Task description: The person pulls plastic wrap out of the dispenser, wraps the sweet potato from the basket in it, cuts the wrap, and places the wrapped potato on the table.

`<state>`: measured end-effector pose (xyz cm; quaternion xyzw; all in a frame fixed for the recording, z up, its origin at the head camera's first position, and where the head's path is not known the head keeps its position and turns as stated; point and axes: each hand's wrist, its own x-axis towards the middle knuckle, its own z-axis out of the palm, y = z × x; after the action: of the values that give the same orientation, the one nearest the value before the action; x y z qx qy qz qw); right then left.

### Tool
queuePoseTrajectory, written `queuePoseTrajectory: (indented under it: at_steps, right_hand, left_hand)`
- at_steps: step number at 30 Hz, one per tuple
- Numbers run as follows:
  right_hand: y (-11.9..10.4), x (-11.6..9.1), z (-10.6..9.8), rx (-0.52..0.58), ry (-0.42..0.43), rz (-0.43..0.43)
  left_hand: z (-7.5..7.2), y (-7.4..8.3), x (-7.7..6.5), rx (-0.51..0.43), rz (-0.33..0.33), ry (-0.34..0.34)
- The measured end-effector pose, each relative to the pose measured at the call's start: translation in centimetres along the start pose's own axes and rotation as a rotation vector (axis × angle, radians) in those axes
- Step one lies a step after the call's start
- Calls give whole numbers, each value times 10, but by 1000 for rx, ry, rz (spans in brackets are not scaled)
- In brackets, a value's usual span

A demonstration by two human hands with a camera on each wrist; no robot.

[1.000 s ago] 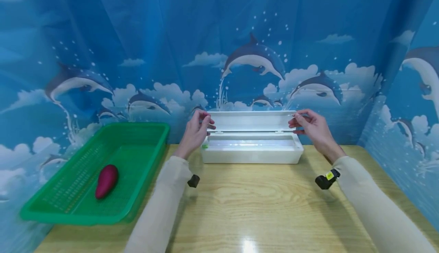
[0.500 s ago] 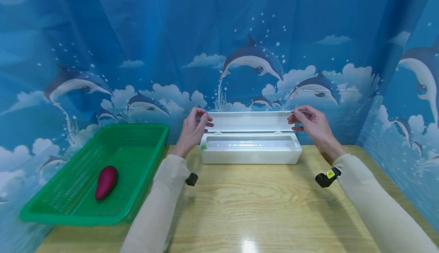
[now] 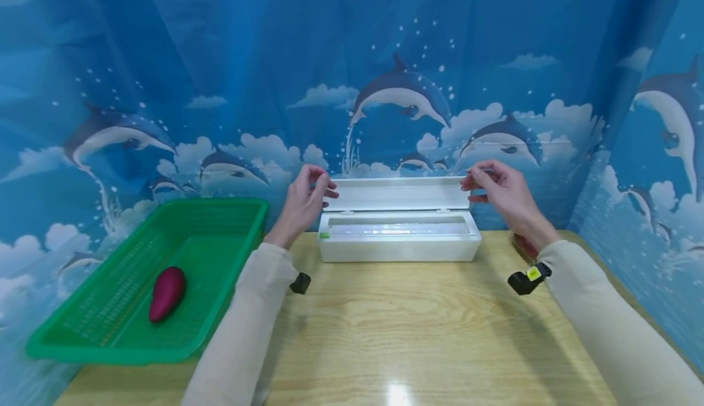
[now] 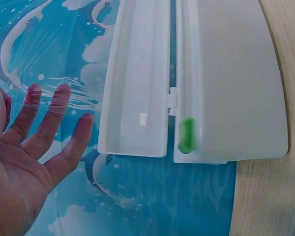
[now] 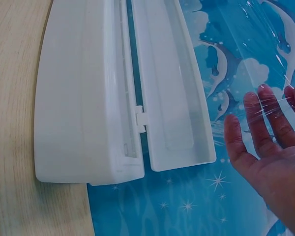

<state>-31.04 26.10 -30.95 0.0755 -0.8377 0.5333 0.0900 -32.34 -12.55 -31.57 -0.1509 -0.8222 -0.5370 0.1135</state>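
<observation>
Only the wrist views plainly show the clear film (image 4: 81, 102) both hands (image 3: 304, 197) (image 3: 499, 192) pinch.

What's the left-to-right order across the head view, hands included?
Green basket with a purple vegetable in it → left grip → white box, lid up → right grip.

That pale wood-grain table (image 3: 352, 326) carries a perforated green plastic basket (image 3: 115, 355) at its left and an open white cling-film dispenser (image 3: 398, 250) near the back; something reddish (image 3: 523, 246), mostly hidden, perhaps sits farther right.
</observation>
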Motion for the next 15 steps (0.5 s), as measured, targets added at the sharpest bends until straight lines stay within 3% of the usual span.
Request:
queuePoseTrajectory:
  at_steps: [15]
  right_hand:
    - [-16, 0, -5, 11, 43, -27]
  left_hand:
    - [-9, 16, 4, 5, 38, 2]
